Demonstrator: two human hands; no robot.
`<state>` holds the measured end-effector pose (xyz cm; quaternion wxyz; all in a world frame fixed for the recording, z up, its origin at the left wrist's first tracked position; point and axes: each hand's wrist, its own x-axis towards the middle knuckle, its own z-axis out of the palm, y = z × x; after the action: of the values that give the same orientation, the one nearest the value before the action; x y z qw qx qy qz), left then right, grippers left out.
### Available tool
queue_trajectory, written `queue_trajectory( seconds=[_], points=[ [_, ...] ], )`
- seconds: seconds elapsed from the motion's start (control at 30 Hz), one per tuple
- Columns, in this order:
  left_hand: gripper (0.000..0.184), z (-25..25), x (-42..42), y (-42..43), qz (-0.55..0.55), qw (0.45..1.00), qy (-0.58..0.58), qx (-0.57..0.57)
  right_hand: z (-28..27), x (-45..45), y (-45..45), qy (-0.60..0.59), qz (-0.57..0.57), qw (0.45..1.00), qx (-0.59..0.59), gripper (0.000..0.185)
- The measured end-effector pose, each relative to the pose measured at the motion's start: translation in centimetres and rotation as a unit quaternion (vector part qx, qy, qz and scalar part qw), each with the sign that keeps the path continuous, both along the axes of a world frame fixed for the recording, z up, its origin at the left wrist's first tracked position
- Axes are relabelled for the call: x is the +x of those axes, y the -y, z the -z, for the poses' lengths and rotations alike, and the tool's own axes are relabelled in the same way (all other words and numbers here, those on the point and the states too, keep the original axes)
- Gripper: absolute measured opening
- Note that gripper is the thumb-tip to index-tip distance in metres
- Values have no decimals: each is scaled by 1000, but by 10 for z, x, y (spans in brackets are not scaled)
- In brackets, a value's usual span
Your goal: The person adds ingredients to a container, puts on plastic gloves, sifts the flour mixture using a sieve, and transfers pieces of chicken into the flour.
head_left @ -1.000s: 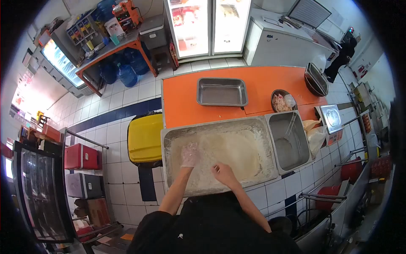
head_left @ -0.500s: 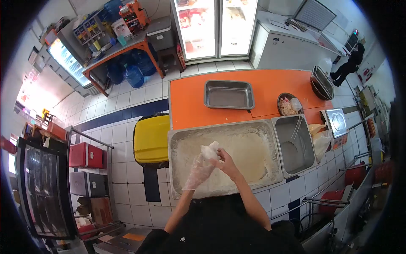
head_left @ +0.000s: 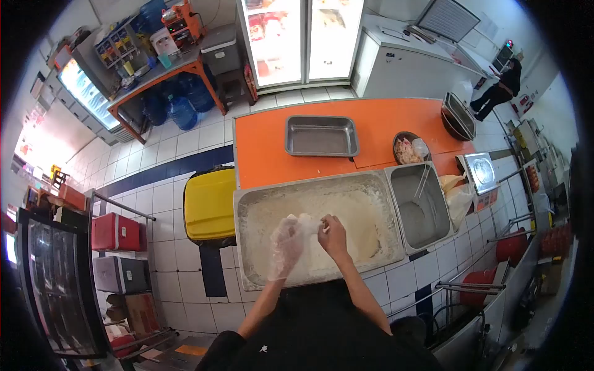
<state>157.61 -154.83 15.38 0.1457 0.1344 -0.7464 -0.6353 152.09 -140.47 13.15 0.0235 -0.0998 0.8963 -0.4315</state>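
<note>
My left hand (head_left: 288, 242) wears a loose clear plastic glove over the flour tray. Bare, my right hand (head_left: 333, 237) is beside it, fingers pinched closed. A crumpled whitish thing (head_left: 309, 224), like thin plastic or a flour-dusted piece, spans the gap between both hands; its exact kind does not show. The left fingers are closed on its left side, partly blurred, while the right fingertips grip its right edge. Beneath them lies a large metal tray (head_left: 396, 230) spread with pale flour (head_left: 349, 213).
A deep metal pan (head_left: 427, 221) with tongs (head_left: 422, 180) adjoins the tray. On the orange table (head_left: 260, 145) stand a metal pan (head_left: 322, 137) and a bowl of pale pieces (head_left: 408, 150). A yellow-lidded bin (head_left: 210, 206) is left. A person (head_left: 500, 89) stands far right.
My hands have moved slightly apart, and the whitish thing is stretched lower between them. My right hand has turned into a pinch. The whole view has shifted a little left.
</note>
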Motion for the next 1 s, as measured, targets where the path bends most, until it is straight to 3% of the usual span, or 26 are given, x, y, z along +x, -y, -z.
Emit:
queue_trajectory(
  seconds=[0.03,0.07,0.13,0.17,0.2,0.23,0.3,0.37,0.4,0.43,0.5,0.57,0.63,0.77,0.83,0.87,0.9,0.93,0.97,1.0],
  points=[
    [12,-12,2,-5,4,1000,-1,1,-3,-3,4,-18,0,997,73,20],
    [12,-24,3,-10,-1,999,-16,-49,-6,-3,8,-21,3,997,72,20],
    [12,-25,4,-10,-9,995,-30,-99,-20,5,15,52,-10,985,-162,16],
    [15,-15,2,-8,-18,995,-20,-100,-20,6,13,51,-12,986,-161,16],
    [17,-15,-1,-5,-27,994,-11,-101,-21,6,10,174,-53,940,-288,16],
    [17,-14,-2,-4,-30,994,-12,-102,-21,6,7,293,-92,861,-404,16],
    [19,-14,-2,0,-59,965,56,-251,-25,7,-1,286,-113,877,-370,13],
    [18,-6,0,4,-37,961,36,-271,-22,7,-2,276,-127,891,-337,12],
    [17,-3,1,4,-11,957,15,-289,-18,6,-2,232,-134,928,-260,12],
    [17,1,1,2,-8,957,15,-289,-13,6,-2,187,-140,956,-180,14],
    [17,7,3,-1,20,979,30,-202,-8,8,2,123,-90,973,-174,15],
    [16,20,6,4,29,971,32,-234,-8,6,2,55,-40,984,-166,17],
    [14,18,6,4,37,963,36,-265,-11,1,-1,-61,129,980,-136,16],
    [16,-5,5,-1,-45,958,86,-268,-21,14,-7,-87,96,989,-69,14],
    [16,-19,4,-7,-57,965,105,-233,-22,41,-7,4,-21,994,-104,14],
    [14,-24,6,-10,-32,983,63,-172,-22,41,-3,3,-20,994,-104,14],
    [13,-26,6,-13,-5,994,21,-109,-20,40,2,179,13,960,-216,12],
    [13,-25,8,-17,-1,994,22,-109,-17,41,3,347,46,881,-319,11],
    [11,-22,10,-21,34,991,-21,-124,0,34,0,347,50,880,-321,11],
    [10,-20,11,-23,69,986,-64,-139,24,22,-3,385,47,831,-398,15]
  ],
)
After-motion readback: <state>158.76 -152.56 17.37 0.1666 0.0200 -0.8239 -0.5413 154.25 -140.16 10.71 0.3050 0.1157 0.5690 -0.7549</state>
